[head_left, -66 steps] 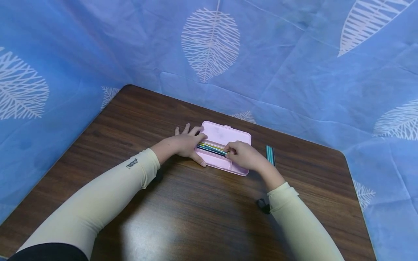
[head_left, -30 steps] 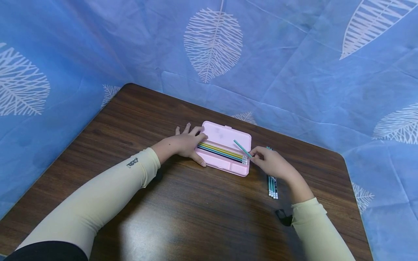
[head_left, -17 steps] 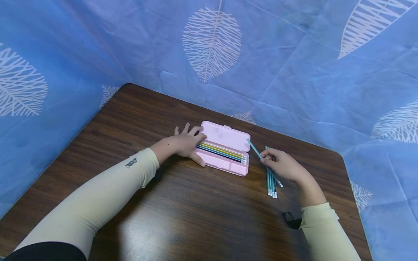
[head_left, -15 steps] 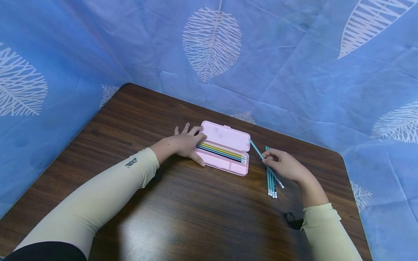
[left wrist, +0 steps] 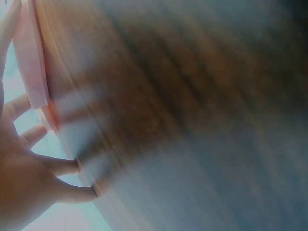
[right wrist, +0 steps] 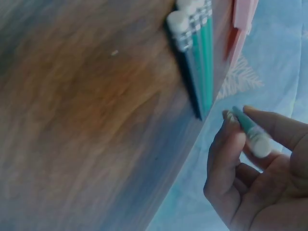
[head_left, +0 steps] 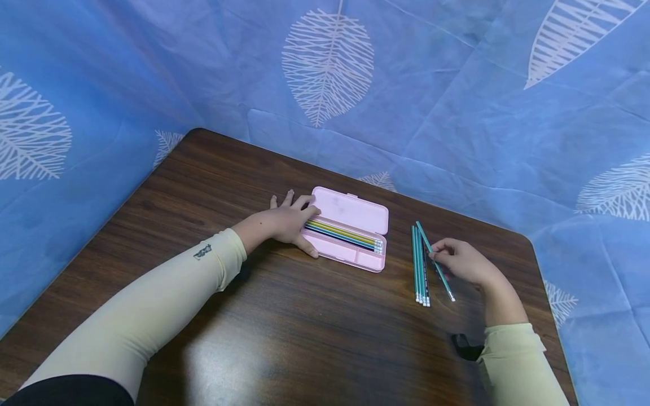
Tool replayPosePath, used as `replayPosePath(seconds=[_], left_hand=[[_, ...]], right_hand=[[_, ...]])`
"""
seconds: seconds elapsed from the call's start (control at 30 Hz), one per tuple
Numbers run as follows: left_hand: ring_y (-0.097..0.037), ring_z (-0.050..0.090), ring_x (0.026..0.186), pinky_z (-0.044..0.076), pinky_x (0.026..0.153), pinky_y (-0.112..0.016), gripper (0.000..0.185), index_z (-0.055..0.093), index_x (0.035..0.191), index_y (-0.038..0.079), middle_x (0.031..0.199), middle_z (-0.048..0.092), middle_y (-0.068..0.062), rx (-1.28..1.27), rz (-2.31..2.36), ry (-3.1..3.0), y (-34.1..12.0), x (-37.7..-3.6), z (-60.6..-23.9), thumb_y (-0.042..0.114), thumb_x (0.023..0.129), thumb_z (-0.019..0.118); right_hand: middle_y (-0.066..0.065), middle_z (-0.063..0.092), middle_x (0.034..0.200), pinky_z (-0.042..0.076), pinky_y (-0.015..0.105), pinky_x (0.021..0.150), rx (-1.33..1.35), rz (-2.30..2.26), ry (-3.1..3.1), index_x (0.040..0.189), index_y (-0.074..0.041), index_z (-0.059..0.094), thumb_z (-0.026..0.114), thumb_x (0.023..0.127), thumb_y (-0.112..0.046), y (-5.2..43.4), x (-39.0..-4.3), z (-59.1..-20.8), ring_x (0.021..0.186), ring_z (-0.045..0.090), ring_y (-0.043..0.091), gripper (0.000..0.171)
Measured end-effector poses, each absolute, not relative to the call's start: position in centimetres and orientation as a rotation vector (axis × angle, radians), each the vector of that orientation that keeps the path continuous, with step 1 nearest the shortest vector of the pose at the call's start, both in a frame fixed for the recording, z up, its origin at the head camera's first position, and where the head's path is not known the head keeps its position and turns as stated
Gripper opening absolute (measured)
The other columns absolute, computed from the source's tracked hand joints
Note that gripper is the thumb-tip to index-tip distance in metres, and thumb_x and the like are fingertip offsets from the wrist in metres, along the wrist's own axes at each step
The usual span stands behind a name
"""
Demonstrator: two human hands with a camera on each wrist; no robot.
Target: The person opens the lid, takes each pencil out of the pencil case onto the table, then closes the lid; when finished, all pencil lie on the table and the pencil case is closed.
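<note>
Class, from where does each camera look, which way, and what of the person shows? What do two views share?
Head: on the head, facing forward and down at the table; left hand, right hand and sleeves show.
Left wrist: on that wrist, facing across the table, part of the pink case at one edge; only the left hand.
Right wrist: on that wrist, facing the pinched teal pencil; only the right hand.
Shared by head and right wrist: that pencil and the loose pencils.
</note>
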State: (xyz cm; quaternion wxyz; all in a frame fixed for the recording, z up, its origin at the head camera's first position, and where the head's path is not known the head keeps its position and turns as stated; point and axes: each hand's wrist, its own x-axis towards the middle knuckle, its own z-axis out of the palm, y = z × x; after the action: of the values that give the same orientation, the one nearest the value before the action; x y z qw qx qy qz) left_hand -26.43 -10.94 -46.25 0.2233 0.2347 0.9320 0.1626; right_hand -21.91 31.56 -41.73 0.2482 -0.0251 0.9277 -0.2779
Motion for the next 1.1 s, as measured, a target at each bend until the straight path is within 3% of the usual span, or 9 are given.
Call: replayPosePath(seconds=[0.3,0.67,1.1], left_hand=[[-0.054,-0.01,0.165,0.002,0.125,-0.084,0.115,0.031,0.169,0.026,0.183,-0.005,-0.007,0.641,0.445,2.57,-11.0,-26.2,-46.0,0.079,0.079,0.079],[-0.054,-0.009,0.166,0.003,0.126,-0.082,0.113,0.03,0.169,0.025,0.182,-0.005,-0.008,0.647,0.439,2.574,-10.9,-26.3,-46.2,0.076,0.082,0.079],[-0.053,-0.01,0.166,0.001,0.126,-0.083,0.114,0.029,0.17,0.027,0.183,-0.005,-0.007,0.647,0.441,2.571,-11.0,-26.4,-46.2,0.079,0.081,0.077]], right_hand=[[0.011,0.064,0.099,0.065,0.036,0.075,0.081,-0.808,2.469,0.137,0.012,0.051,0.048,0.114,-0.016,33.0,-21.6,-43.0,0.086,0.065,0.019,0.036],[0.008,0.066,0.094,0.066,0.035,0.075,0.124,-0.909,2.439,0.136,0.012,0.05,0.05,0.114,-0.016,33.0,-21.4,-44.5,0.081,0.068,0.017,0.036],[0.011,0.067,0.105,0.067,0.035,0.075,0.129,-0.951,2.416,0.14,0.011,0.045,0.056,0.112,-0.017,32.4,-21.6,-44.8,0.081,0.071,0.016,0.041]])
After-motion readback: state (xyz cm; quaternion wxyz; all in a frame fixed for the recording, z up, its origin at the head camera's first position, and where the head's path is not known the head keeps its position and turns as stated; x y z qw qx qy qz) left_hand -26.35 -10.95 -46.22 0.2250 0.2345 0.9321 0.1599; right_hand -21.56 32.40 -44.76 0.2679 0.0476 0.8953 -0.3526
